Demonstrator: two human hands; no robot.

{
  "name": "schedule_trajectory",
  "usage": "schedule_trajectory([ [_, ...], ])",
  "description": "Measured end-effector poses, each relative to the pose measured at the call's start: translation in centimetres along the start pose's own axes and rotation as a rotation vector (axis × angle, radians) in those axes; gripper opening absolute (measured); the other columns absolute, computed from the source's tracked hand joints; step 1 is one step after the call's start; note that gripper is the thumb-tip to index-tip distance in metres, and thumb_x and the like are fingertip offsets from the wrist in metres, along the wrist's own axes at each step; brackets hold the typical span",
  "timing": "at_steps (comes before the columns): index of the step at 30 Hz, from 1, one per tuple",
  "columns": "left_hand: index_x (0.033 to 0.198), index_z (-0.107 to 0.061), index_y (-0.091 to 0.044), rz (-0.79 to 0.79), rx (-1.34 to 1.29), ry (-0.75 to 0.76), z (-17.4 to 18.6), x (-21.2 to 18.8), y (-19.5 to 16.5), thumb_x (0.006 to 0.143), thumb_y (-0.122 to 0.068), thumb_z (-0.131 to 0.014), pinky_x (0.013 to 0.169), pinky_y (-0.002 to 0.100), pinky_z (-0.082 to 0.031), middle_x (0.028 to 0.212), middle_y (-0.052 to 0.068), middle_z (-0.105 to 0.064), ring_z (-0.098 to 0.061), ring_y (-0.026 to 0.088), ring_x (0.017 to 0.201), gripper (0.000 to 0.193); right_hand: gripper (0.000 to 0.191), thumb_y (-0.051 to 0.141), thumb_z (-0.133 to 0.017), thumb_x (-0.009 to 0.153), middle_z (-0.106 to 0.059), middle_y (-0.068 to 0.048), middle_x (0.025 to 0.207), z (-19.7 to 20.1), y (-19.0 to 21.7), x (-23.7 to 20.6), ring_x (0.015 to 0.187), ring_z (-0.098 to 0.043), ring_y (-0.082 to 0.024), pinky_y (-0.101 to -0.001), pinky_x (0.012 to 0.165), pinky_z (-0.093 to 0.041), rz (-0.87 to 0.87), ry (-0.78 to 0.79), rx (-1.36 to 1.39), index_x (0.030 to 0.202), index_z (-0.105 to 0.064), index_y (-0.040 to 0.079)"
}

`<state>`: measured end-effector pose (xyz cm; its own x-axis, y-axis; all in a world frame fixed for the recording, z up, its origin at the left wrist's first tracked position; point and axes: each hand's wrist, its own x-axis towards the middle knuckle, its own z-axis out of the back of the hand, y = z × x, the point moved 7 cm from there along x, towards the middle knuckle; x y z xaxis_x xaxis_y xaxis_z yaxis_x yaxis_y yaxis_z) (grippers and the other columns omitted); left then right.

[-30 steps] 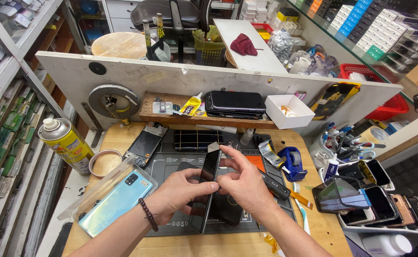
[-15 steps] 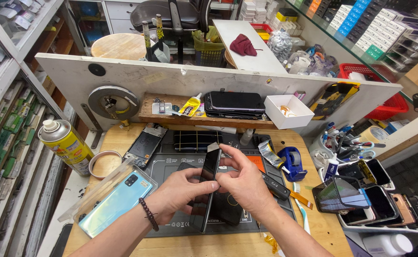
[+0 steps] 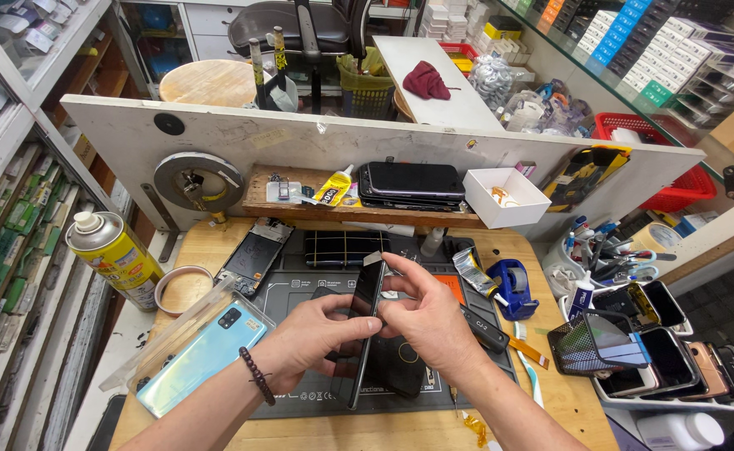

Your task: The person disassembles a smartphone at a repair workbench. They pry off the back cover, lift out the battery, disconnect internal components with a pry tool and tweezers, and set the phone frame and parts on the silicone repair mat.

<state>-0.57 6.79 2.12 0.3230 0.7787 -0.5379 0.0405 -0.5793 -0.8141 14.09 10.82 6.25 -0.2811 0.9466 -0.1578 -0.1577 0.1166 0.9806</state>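
Right hand (image 3: 429,321) lower; phone (image 3: 365,321) edge-on.

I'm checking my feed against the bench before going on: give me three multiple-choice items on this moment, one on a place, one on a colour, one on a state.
1. Where does the yellow spray can stand?
A. at the bench's left edge
B. in the white box
C. on the wooden shelf

2. What colour is the phone back lying by the left hand?
A. red
B. light blue
C. black

3. How is the dark phone screen held?
A. flat on the mat
B. on edge, between both hands
C. in the right hand alone

Answers:
1 A: the can stands left of the wooden bench top, beside a roll of tape.
2 B: the back is pale blue, cameras at its upper end.
3 B: the left hand and the right hand both pinch it, thin edge to the camera, over the dark work mat.
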Motion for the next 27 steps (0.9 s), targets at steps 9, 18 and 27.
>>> schedule_trajectory([
  [9, 0.117, -0.069, -0.013, 0.018, -0.004, -0.009, -0.14, 0.19, -0.07, 0.083, -0.035, -0.077, 0.075, 0.035, -0.062, 0.101, 0.000, -0.077, -0.071, 0.011, 0.085, 0.042, 0.073, 0.004, -0.067, 0.080, -0.068, -0.014, 0.130, 0.20, -0.12, 0.07, 0.084, -0.074, -0.013, -0.0298, 0.069, -0.064, 0.010, 0.009, -0.032, 0.150, -0.046, 0.011],
  [18, 0.117, -0.068, -0.013, 0.021, -0.006, -0.003, -0.18, -0.07, -0.02, 0.084, -0.031, -0.077, 0.077, 0.035, -0.062, 0.101, -0.001, -0.079, -0.073, 0.010, 0.088, 0.039, 0.072, 0.004, -0.066, 0.080, -0.068, -0.014, 0.128, 0.00, -0.23, 0.11, 0.081, -0.074, -0.013, -0.0294, 0.068, -0.064, 0.004, 0.006, -0.020, 0.149, -0.047, 0.012],
  [27, 0.117, -0.069, -0.012, 0.011, 0.070, -0.026, 0.43, 0.08, 0.30, 0.082, -0.030, -0.079, 0.075, 0.036, -0.062, 0.099, -0.001, -0.078, -0.072, 0.009, 0.087, 0.041, 0.066, 0.002, -0.067, 0.080, -0.069, -0.015, 0.121, -0.34, -0.86, 0.19, 0.078, -0.074, -0.013, -0.0296, 0.067, -0.064, -0.009, -0.006, 0.047, 0.143, -0.050, 0.008],
])
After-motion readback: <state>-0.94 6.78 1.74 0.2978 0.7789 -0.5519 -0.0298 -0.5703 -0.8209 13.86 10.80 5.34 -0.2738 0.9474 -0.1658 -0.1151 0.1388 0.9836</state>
